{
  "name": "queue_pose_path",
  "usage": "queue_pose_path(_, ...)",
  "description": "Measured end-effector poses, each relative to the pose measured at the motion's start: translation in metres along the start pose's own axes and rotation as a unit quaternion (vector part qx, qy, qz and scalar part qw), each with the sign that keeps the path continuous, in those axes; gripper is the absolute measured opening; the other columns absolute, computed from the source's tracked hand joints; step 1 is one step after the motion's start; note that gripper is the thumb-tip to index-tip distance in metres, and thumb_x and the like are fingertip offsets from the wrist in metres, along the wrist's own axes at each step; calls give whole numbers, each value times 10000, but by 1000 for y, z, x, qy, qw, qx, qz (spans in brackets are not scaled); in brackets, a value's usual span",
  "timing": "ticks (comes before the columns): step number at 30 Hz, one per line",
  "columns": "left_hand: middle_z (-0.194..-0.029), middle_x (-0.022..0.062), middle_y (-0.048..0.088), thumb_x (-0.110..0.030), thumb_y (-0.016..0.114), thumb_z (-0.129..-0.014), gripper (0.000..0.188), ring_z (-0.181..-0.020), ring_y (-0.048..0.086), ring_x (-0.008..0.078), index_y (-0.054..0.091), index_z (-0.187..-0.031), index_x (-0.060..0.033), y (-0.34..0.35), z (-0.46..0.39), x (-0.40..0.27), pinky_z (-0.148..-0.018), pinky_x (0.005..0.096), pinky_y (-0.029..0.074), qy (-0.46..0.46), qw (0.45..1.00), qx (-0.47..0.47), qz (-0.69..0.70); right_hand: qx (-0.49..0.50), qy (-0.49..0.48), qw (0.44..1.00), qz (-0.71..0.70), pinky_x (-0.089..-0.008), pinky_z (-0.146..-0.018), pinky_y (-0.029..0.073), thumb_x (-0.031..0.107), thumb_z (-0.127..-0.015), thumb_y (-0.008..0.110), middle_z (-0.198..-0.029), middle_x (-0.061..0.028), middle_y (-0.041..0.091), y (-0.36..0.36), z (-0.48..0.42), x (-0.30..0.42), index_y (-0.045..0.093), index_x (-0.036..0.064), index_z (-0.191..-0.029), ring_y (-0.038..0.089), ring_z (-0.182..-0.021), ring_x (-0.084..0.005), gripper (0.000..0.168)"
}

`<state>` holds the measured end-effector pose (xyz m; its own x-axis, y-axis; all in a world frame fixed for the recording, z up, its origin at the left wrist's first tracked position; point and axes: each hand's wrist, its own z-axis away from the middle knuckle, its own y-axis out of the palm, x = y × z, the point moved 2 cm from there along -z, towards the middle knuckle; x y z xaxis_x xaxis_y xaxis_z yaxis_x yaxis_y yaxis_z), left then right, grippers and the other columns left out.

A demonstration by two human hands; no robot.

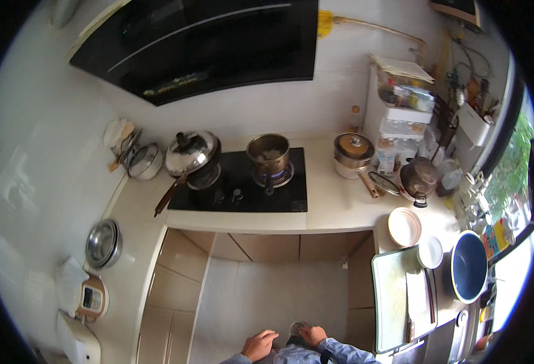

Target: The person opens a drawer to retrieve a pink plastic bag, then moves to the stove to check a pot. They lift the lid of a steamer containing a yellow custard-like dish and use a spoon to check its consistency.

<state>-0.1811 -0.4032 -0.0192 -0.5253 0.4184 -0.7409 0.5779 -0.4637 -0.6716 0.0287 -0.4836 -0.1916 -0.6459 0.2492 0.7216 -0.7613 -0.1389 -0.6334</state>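
Observation:
My left hand [258, 345] is low in front of my body, its fingers bent and its palm hidden. Close by on the right, my right hand [313, 336] is loosely curled above a shoe [298, 326]. I see no object in either hand, but the insides of both are hidden. Ahead, a small open saucepan [268, 157] stands over a lit blue flame on the black gas hob [267, 203]. A wok with a domed steel lid [193, 152] sits on the left burner, its wooden handle [170, 195] pointing toward me.
On the right counter, a green-edged cutting board [388, 291] holds a cleaver [416, 295], chopsticks [430, 295] and a white bowl [429, 252]. Beside it stands a blue basin [469, 267]. Steel bowls [103, 243] sit on the left counter. A dark range hood [230, 50] hangs above the hob.

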Motion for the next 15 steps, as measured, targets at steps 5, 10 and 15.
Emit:
queue_pose_path(5,-1110,63,613,-80,517,-848,245,-954,620,257,648,-1054,-92,26,-16,14,-791,362,517,23,998,54,-36,-40,27,998,-30,-377,-609,521,278,-830,623,-753,-184,658,-10,7,-20,703,103,-973,674,-683,-301,240)
queue_pose_path(10,-1102,52,582,-79,588,-778,300,-947,615,259,603,-1077,-79,10,-11,16,-765,375,528,5,995,56,-77,-8,-12,998,-59,-316,-627,530,203,-831,618,-766,-128,697,5,3,-38,702,56,-950,682,-673,-185,206)
queue_pose_path(15,-1118,64,568,-106,671,-714,400,-982,602,253,586,-1103,-62,6,19,27,-784,361,529,-30,996,26,-76,55,-77,995,-18,-343,-620,529,220,-830,621,-767,-164,674,-6,-22,-2,689,57,-956,686,-706,-247,216)
